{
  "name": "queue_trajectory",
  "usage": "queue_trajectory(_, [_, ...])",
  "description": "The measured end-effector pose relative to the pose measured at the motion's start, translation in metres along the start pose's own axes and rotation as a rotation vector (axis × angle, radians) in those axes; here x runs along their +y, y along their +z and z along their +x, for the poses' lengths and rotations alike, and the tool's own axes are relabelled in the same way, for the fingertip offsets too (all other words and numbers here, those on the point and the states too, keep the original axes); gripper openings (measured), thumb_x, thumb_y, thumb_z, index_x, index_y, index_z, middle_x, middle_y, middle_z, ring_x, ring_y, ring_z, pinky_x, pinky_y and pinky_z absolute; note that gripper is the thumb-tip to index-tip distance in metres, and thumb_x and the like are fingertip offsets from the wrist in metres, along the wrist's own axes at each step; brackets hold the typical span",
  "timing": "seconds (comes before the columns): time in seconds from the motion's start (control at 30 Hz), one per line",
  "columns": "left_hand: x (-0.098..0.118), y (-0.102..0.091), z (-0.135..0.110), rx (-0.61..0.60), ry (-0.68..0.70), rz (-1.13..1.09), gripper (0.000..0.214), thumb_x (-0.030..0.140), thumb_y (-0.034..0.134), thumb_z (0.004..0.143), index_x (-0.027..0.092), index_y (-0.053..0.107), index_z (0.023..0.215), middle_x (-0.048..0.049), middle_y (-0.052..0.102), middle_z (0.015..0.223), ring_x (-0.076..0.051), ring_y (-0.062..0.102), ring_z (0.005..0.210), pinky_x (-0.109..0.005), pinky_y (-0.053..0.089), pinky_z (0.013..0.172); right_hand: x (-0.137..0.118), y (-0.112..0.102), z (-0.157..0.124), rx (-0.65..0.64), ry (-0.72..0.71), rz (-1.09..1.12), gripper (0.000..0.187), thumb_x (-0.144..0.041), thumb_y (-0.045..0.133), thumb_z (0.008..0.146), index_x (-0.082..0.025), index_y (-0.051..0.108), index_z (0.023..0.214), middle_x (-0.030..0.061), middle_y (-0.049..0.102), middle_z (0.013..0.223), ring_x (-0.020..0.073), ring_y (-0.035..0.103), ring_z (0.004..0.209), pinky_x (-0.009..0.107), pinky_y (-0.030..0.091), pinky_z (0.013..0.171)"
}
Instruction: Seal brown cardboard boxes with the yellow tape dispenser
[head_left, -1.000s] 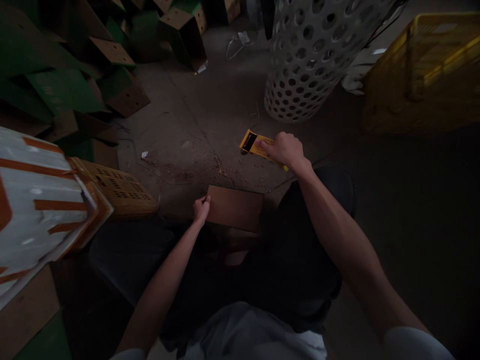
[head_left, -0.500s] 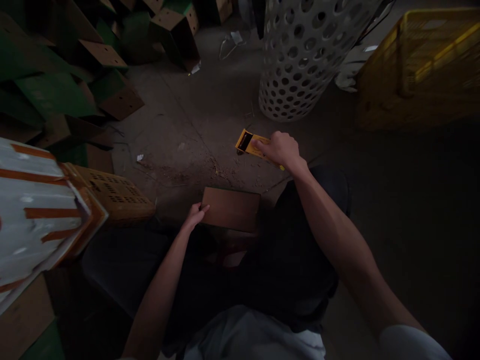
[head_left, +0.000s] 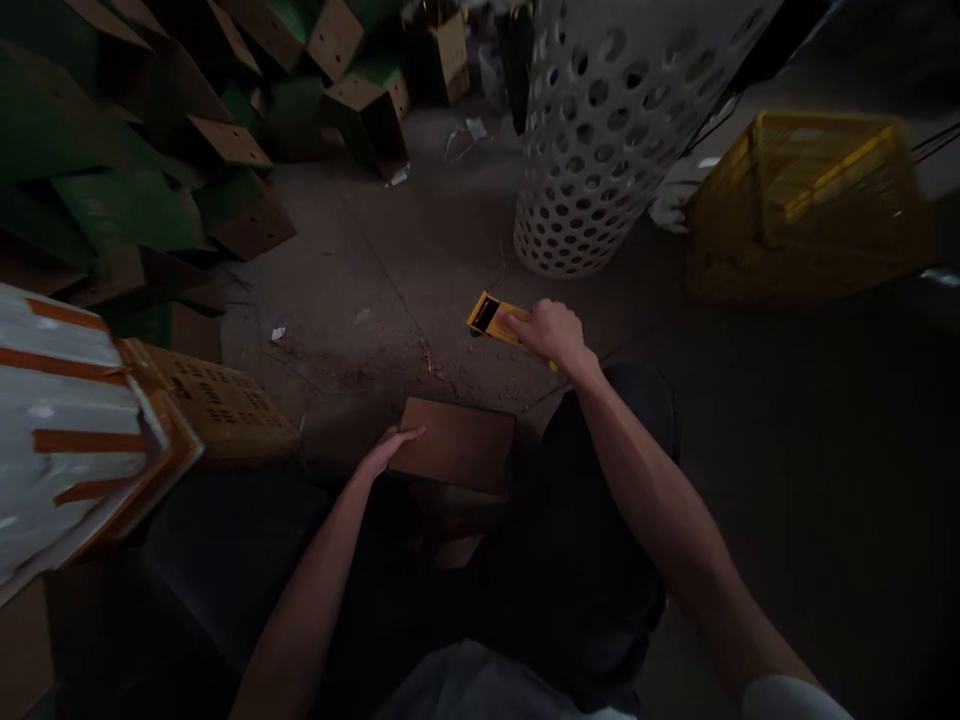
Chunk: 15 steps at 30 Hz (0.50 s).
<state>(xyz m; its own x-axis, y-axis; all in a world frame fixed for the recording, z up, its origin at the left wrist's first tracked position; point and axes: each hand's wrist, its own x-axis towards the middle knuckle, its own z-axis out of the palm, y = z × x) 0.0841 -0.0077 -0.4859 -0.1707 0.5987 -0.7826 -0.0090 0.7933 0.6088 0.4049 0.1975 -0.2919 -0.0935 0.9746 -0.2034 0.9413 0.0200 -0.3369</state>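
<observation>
The brown box (head_left: 459,446) sits near, between the knees (head_left: 630,425), with the left hand (head_left: 385,450) touching its left end, grip unclear, while farther off and rightward the right hand (head_left: 553,330) grasps a yellow object (head_left: 496,318), a holed white basket (head_left: 568,236) standing beyond.

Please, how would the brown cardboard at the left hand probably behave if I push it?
The brown cardboard is probably fairly stiff, since its face appears flat where the left hand touches it. Its straight edges make rolling unlikely. Its dull surface suggests it may not be very slippery.
</observation>
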Motion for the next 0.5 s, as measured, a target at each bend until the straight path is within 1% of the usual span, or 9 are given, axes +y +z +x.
queue_trajectory(0.1, [0.001, 0.003, 0.000, -0.089, -0.060, -0.097, 0.060, 0.048, 0.092, 0.054, 0.017, 0.077, 0.103, -0.0137, 0.080, 0.109, -0.030, 0.078, 0.096, -0.041, 0.064, 0.086, 0.002, -0.005, -0.003, -0.048, 0.012, -0.025, 0.080, -0.077, 0.044, 0.094, -0.007, 0.075, 0.114, 0.0272, 0.074, 0.109, 0.0343, 0.073, 0.103, 0.037, 0.055, 0.085])
queue_trajectory(0.2, [-0.005, 0.007, 0.001, -0.200, -0.118, -0.124, 0.057, 0.053, 0.088, 0.058, 0.018, 0.078, 0.102, -0.0121, 0.081, 0.109, -0.030, 0.077, 0.104, -0.041, 0.063, 0.090, 0.006, -0.007, -0.008, -0.068, 0.033, -0.044, 0.079, -0.077, 0.042, 0.095, -0.008, 0.076, 0.113, 0.0275, 0.074, 0.112, 0.0341, 0.072, 0.106, 0.034, 0.054, 0.085])
queue_trajectory(0.3, [-0.015, 0.011, 0.007, -0.184, -0.129, -0.113, 0.055, 0.060, 0.085, 0.058, 0.023, 0.078, 0.099, -0.0075, 0.081, 0.109, -0.027, 0.076, 0.108, -0.035, 0.062, 0.092, 0.011, -0.006, -0.009, -0.086, 0.054, -0.059, 0.077, -0.076, 0.044, 0.095, -0.008, 0.075, 0.114, 0.0280, 0.073, 0.114, 0.0353, 0.071, 0.110, 0.033, 0.053, 0.086])
queue_trajectory(0.4, [-0.019, 0.012, 0.012, -0.217, -0.098, -0.088, 0.058, 0.063, 0.085, 0.056, 0.024, 0.077, 0.097, -0.0079, 0.081, 0.112, -0.028, 0.075, 0.111, -0.035, 0.062, 0.094, 0.015, -0.005, -0.009, -0.094, 0.072, -0.060, 0.077, -0.077, 0.044, 0.094, -0.009, 0.075, 0.114, 0.0275, 0.072, 0.115, 0.0352, 0.071, 0.110, 0.033, 0.052, 0.085])
queue_trajectory(0.43, [-0.018, 0.012, 0.012, -0.204, -0.079, -0.053, 0.058, 0.064, 0.084, 0.055, 0.024, 0.076, 0.097, -0.0087, 0.080, 0.111, -0.030, 0.075, 0.111, -0.037, 0.062, 0.095, 0.016, -0.004, -0.009, -0.092, 0.075, -0.061, 0.078, -0.077, 0.044, 0.094, -0.008, 0.075, 0.114, 0.0274, 0.072, 0.115, 0.0353, 0.071, 0.110, 0.033, 0.052, 0.084])
queue_trajectory(0.5, [-0.013, 0.011, 0.013, -0.118, -0.029, 0.073, 0.058, 0.066, 0.083, 0.054, 0.025, 0.074, 0.094, -0.0095, 0.080, 0.111, -0.032, 0.073, 0.115, -0.040, 0.060, 0.099, 0.015, -0.003, -0.009, -0.084, 0.077, -0.068, 0.077, -0.076, 0.044, 0.094, -0.008, 0.076, 0.113, 0.0277, 0.072, 0.115, 0.0357, 0.071, 0.109, 0.033, 0.053, 0.083])
